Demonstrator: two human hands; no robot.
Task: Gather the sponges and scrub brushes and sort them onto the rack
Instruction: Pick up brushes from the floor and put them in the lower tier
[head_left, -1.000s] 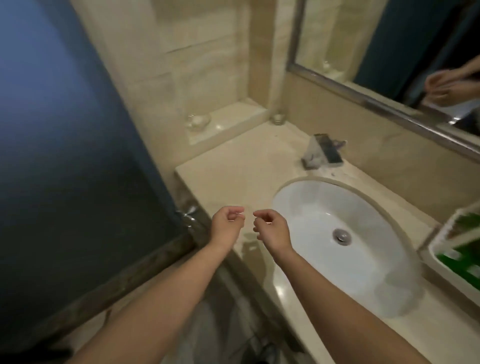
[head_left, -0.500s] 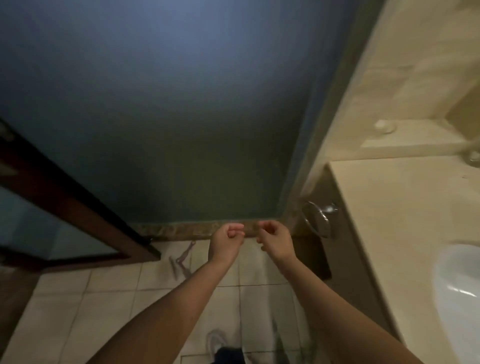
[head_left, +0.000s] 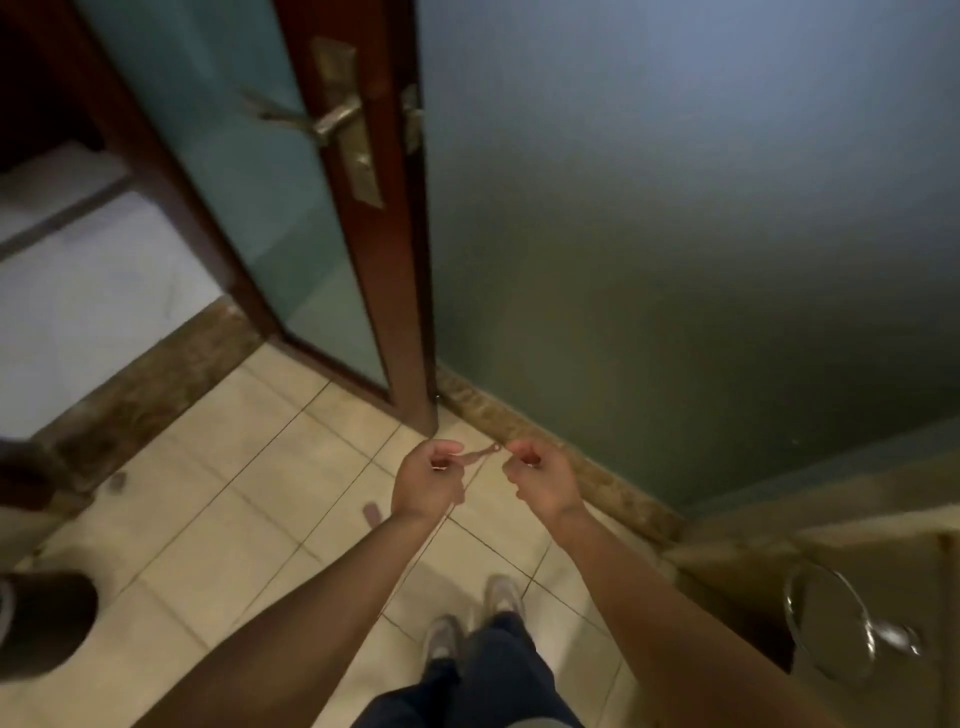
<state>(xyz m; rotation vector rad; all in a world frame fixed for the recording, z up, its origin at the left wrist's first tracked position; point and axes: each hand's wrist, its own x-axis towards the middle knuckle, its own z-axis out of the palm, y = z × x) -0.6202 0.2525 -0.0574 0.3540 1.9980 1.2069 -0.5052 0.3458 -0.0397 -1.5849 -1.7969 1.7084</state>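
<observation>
The door frame (head_left: 400, 270) was dark reddish wood with a smooth, faintly glossy varnish, and its panel (head_left: 249, 171) was frosted glass. The lever handle (head_left: 335, 122) looked like dull, brassy metal. The floor tiles (head_left: 234, 509) were smooth, glossy cream ceramic, and the skirting (head_left: 483, 410) was mottled brown polished stone. The trousers (head_left: 493, 675) were dark matt cloth

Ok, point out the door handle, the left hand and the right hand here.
door handle (head_left: 337, 119), head view, on the middle of the metal lever.
left hand (head_left: 427, 486), head view, on the back of the hand.
right hand (head_left: 545, 483), head view, on the back of the hand.
</observation>
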